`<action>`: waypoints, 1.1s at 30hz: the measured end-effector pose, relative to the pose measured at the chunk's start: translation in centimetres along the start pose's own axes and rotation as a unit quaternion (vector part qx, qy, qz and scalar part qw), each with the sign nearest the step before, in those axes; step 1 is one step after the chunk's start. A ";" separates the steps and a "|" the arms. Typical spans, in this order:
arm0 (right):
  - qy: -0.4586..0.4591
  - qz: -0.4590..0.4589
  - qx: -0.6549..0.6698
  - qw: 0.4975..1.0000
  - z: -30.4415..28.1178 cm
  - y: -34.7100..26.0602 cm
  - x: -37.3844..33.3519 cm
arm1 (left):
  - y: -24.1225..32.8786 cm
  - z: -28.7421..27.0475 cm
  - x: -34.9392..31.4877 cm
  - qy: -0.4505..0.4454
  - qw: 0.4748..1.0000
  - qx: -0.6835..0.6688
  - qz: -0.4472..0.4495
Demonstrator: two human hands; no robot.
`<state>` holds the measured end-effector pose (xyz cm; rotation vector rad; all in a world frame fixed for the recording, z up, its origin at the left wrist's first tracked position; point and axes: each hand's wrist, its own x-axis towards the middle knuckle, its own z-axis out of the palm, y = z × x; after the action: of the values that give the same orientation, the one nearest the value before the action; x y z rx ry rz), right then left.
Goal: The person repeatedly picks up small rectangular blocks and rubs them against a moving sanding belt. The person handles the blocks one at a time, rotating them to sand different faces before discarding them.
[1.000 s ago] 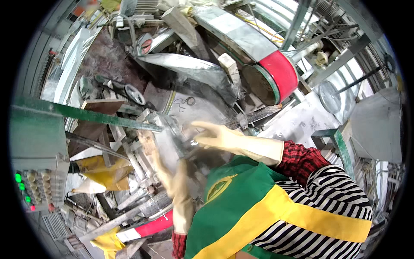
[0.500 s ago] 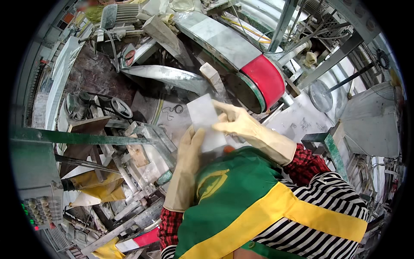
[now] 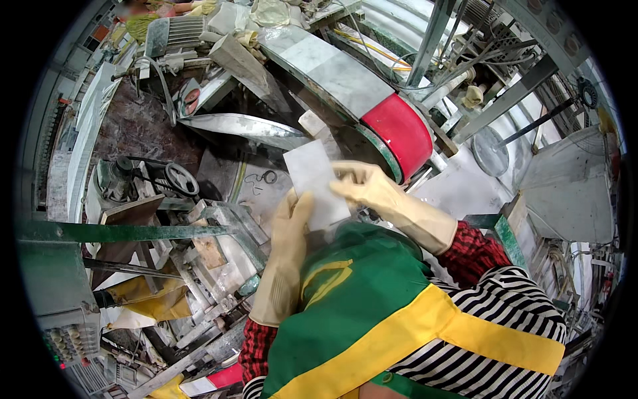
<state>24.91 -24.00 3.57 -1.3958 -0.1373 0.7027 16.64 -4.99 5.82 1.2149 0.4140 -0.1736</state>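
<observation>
I hold a thin, pale rectangular tile (image 3: 311,174) between both hands, just beyond the top of my green apron (image 3: 372,319). It sits tilted, its long sides running from upper left to lower right, one broad face turned up toward me.

My left hand (image 3: 290,223), in a cream rubber glove, grips the tile by its lower left edge – thumb over the face, the other fingers mostly out of sight. My right hand (image 3: 371,187), gloved the same way, has its fingers bent in at the right edge, the thumb against the tile; how hard they press I cannot tell. Red checked cuffs (image 3: 475,246) show above both gloves, and a black-and-white striped sleeve (image 3: 518,292) covers my right upper arm.

Past the tile, up and to the right, a curved red cover (image 3: 400,136) wraps the end of a long grey-white slab (image 3: 325,63). A dark loop of cord (image 3: 268,177) lies to the left of the tile. Farther left there is a pulley wheel (image 3: 181,179), and below it a green metal bar (image 3: 126,232) reaches in from the side, ending short of my left hand. A control box (image 3: 72,339) with rows of knobs stands at the lower left – near a yellow cloth (image 3: 156,299).
</observation>
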 end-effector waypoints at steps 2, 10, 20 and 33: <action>-0.066 0.029 0.055 0.996 -0.2 0.5 -1.5 | 0.9 0.9 0.2 0.011 0.999 -0.040 -0.006; -0.056 0.044 0.150 0.986 -2.1 0.6 -3.0 | 2.8 0.6 3.6 -0.118 0.988 0.097 0.011; 0.054 0.013 0.190 0.980 -3.0 1.8 -2.1 | 0.4 2.0 7.9 -0.123 0.985 0.124 -0.003; 0.405 -0.122 0.113 0.899 -10.0 6.2 9.6 | -2.7 -5.3 2.8 0.032 0.991 0.101 -0.077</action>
<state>35.07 -27.40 -7.23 -1.3132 0.4116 -0.1076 17.10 -0.69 0.87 1.3895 0.5569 -0.3167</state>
